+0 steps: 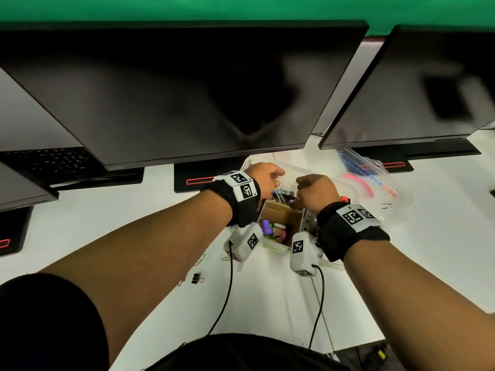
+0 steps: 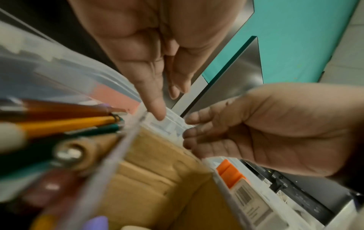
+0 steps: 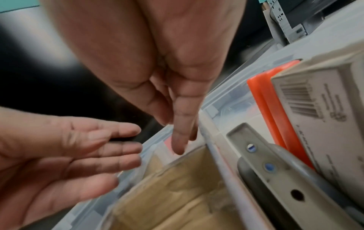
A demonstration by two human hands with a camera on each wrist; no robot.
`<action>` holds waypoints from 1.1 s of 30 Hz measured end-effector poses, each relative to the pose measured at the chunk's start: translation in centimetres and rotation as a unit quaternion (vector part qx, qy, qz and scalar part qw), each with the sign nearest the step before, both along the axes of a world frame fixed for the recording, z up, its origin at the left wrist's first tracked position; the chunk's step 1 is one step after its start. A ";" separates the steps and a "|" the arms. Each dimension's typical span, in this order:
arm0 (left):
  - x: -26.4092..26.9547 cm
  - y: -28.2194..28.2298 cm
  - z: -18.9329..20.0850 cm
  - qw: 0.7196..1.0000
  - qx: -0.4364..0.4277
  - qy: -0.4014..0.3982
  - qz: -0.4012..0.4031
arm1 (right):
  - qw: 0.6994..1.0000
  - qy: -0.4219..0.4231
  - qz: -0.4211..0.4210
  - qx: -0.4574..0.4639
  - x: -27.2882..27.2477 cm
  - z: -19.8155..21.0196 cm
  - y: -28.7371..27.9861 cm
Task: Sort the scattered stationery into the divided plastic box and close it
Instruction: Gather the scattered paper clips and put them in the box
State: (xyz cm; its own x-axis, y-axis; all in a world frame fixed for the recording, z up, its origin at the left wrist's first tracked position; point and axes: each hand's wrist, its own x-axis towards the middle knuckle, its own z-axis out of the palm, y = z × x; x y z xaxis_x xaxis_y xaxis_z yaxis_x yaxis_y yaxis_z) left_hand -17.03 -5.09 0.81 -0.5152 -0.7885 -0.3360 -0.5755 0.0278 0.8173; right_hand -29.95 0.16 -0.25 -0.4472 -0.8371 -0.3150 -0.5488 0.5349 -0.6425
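The clear divided box (image 1: 270, 246) stands on the white desk under both hands. My left hand (image 1: 265, 174) hovers over its far end with straight fingers; its index fingertip (image 2: 160, 116) touches the far rim and holds nothing. My right hand (image 1: 313, 190) is beside it, its index fingertip (image 3: 178, 147) pointing down at the same far wall, also empty. Inside lie coloured paper clips (image 1: 281, 195), a brown cardboard-lined compartment (image 2: 157, 171), erasers (image 1: 273, 231), pens (image 2: 69, 124), a grey stapler (image 3: 275, 179) and a barcoded carton (image 3: 325, 101). The lid (image 1: 375, 183) lies open to the right.
A black binder clip (image 1: 197, 278) and loose paper clips (image 1: 199, 259) lie on the desk left of the box. Dark monitors (image 1: 174, 89) with stands rise close behind the box. Cables from the wrist cameras trail toward me.
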 end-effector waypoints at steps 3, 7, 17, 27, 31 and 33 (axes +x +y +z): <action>2.8 -0.2 -0.1 0.999 -0.035 0.003 0.037 | 0.997 -0.062 -0.032 -0.039 1.2 0.4 0.4; 7.2 -0.8 -0.4 0.997 -0.057 -0.031 0.041 | 0.994 -0.075 0.011 -0.080 4.5 1.4 0.6; 17.4 1.1 -3.4 0.980 -0.069 -0.184 0.044 | 0.946 0.012 0.319 -0.058 15.8 0.5 2.7; 23.9 5.2 -9.3 0.933 -0.047 -0.354 -0.033 | 0.899 0.122 0.397 0.139 17.5 -8.0 6.0; 25.8 6.4 -10.0 0.920 -0.016 -0.390 -0.028 | 0.907 0.135 0.355 0.180 17.1 -9.2 6.8; 26.4 7.0 -10.2 0.912 0.008 -0.408 -0.028 | 0.918 0.113 0.336 0.180 17.3 -9.6 7.0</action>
State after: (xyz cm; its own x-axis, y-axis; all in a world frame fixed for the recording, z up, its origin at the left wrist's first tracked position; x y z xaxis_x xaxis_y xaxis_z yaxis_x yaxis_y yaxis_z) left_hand 9.41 1.86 -9.38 -0.1279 -0.7602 -0.6370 -0.9907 0.0686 0.1171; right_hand -12.69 7.21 -9.84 0.0436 -0.8075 -0.5882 -0.9296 0.1829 -0.3200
